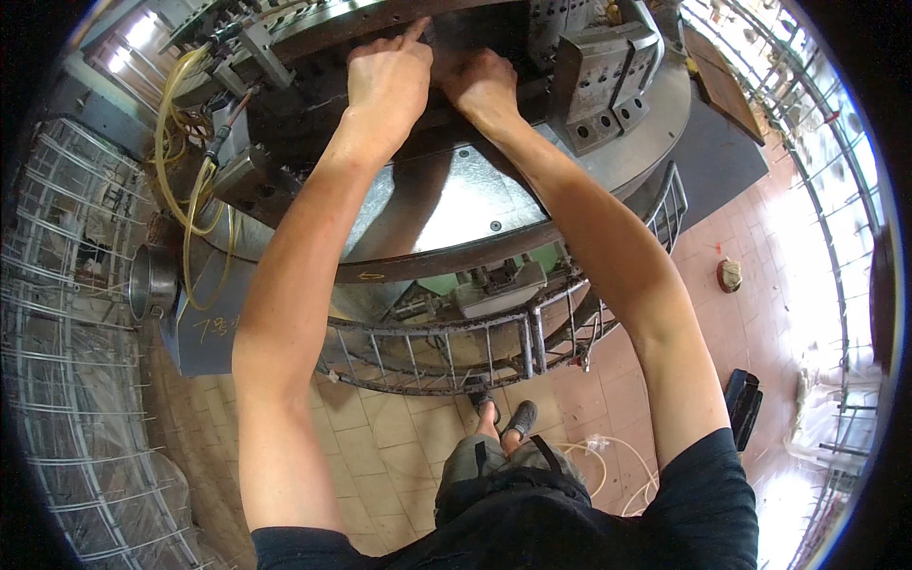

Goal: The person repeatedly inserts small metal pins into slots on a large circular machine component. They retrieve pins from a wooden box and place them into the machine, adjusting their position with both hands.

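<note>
Both my arms reach forward over a round metal machine table (456,204) into a dark steel fixture (323,38). My left hand (389,84) lies at the fixture's front face. Its index finger is stretched out toward the upper bar, the other fingers are bent, and nothing shows in it. Just to its right, my right hand (483,85) reaches into the shadowed recess with its fingers curled. What those fingers hold, if anything, is hidden in the dark. Beside the right hand stands a bolted steel angle bracket (598,81).
Yellowish hoses (171,123) hang at the left, above a metal pot (152,282). A curved metal guard rail (437,356) runs below the table's front edge. Wire mesh cages (76,313) flank both sides. A black object (743,408) and pale hose (608,456) lie on the tiled floor.
</note>
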Available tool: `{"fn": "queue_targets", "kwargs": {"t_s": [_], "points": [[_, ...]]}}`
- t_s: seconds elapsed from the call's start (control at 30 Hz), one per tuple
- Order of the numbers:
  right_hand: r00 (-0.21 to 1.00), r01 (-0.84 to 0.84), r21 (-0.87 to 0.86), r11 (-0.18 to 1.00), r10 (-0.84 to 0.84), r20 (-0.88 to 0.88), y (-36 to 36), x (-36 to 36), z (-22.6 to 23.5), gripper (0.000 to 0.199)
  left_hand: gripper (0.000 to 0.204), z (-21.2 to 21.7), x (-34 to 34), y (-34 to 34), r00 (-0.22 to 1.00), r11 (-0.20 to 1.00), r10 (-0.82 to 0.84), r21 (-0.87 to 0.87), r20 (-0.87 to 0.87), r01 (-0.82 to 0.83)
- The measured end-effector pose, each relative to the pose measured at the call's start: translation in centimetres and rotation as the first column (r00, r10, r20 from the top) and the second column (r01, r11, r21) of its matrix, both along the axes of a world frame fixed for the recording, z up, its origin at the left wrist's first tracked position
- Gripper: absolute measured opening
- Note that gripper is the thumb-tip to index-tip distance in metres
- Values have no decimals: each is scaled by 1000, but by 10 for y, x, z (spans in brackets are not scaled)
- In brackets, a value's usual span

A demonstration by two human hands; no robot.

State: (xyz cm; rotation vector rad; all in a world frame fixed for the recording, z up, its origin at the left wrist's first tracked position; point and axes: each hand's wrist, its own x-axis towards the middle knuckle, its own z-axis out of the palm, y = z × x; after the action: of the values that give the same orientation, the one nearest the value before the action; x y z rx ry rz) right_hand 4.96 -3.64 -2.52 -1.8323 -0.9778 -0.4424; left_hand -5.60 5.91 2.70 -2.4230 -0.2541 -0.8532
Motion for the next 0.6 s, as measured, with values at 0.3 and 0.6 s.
{"fn": "queue_targets", "kwargs": {"t_s": [0.3, 0.6], "points": [[999, 31, 31, 999, -32, 39, 7, 3, -8, 14, 19, 5, 0, -2, 1000, 998, -18, -61, 10, 19], [1000, -15, -118, 993, 12, -29, -26, -16, -6, 22, 22, 1, -20, -14, 989, 983, -119, -150, -86, 105]]}}
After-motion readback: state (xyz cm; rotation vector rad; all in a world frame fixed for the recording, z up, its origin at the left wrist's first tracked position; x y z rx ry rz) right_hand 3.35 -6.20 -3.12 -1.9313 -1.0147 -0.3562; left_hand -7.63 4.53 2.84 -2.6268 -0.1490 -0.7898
